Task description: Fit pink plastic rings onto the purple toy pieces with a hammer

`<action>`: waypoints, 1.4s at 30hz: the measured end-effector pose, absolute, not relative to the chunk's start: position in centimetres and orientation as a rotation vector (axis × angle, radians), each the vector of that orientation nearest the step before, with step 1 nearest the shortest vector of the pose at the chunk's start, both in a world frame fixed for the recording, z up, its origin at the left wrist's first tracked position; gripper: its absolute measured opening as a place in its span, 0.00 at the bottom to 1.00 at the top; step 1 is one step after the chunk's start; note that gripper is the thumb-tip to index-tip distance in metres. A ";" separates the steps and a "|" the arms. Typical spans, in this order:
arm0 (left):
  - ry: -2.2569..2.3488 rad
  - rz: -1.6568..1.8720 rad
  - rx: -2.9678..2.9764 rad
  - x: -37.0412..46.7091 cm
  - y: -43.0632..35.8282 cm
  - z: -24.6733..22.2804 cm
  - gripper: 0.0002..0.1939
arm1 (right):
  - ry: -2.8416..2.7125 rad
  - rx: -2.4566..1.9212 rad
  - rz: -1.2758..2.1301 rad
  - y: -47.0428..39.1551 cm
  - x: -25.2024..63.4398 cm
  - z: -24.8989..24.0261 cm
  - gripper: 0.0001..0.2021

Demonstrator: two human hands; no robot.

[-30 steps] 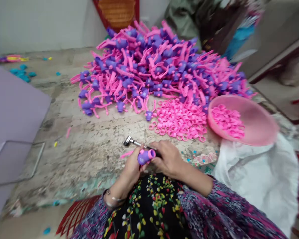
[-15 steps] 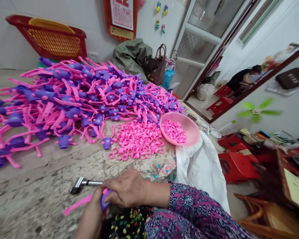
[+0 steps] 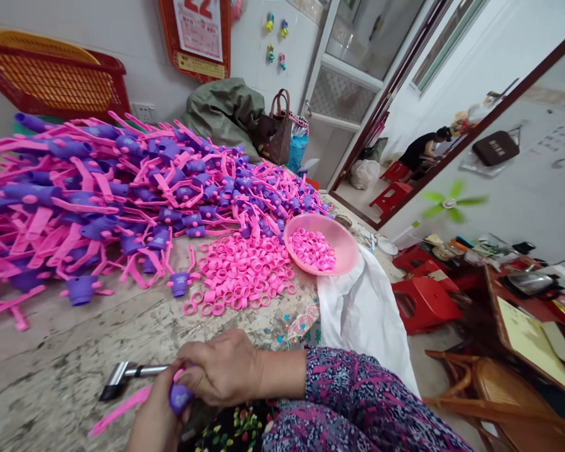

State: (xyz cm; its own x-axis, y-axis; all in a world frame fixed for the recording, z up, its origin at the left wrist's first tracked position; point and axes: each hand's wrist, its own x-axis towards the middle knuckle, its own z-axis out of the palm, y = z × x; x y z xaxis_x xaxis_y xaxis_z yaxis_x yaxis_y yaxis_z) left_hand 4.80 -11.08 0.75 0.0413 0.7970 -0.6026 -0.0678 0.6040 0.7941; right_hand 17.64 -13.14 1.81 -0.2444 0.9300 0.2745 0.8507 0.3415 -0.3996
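Observation:
Near the bottom of the head view, my left hand [image 3: 156, 408] is closed round a purple piece [image 3: 181, 397] with a long pink strip pointing down to the left. My right hand [image 3: 221, 367] presses on the same piece from the right, its fingers curled over the top. A metal hammer-like tool [image 3: 122, 376] lies on the worktop just behind my left hand, its handle end hidden by the hands. Beyond the hands, small pink rings [image 3: 245, 270] lie in a loose heap, and more rings sit in a pink bowl [image 3: 346, 248].
A large pile of purple and pink parts [image 3: 122, 188] covers the worktop [image 3: 51, 358] at the left and back. White cloth [image 3: 362, 314] hangs by the bowl. Red stools [image 3: 424, 304] and a wooden chair [image 3: 513, 402] stand at the right. A person [image 3: 421, 150] sits in the far room.
The whole view has shifted, so the pile, bowl and hands appear further left. Both hands still hold the purple piece, which shows a little more of its surface.

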 end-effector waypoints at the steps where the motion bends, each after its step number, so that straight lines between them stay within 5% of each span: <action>1: 1.349 0.734 0.620 4.9 -11.0 0.7 0.16 | -2.126 -1.558 0.224 -13.0 17.8 1.8 0.27; 9: 1.277 0.702 0.570 5.2 -11.0 2.1 0.20 | -2.158 -1.503 -0.203 -12.4 19.5 0.9 0.37; 42: 1.374 0.967 0.709 5.0 -9.4 0.9 0.14 | -1.950 -1.719 0.298 -11.3 16.6 0.5 0.33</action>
State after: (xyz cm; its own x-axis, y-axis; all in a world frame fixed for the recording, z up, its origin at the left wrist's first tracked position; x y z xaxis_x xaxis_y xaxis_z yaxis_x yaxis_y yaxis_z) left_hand 4.97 -9.44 0.91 -0.0606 0.8796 -0.4718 -0.1472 0.4596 0.8759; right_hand 16.56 -11.26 0.51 -0.0599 0.9703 0.2343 0.8562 0.1706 -0.4877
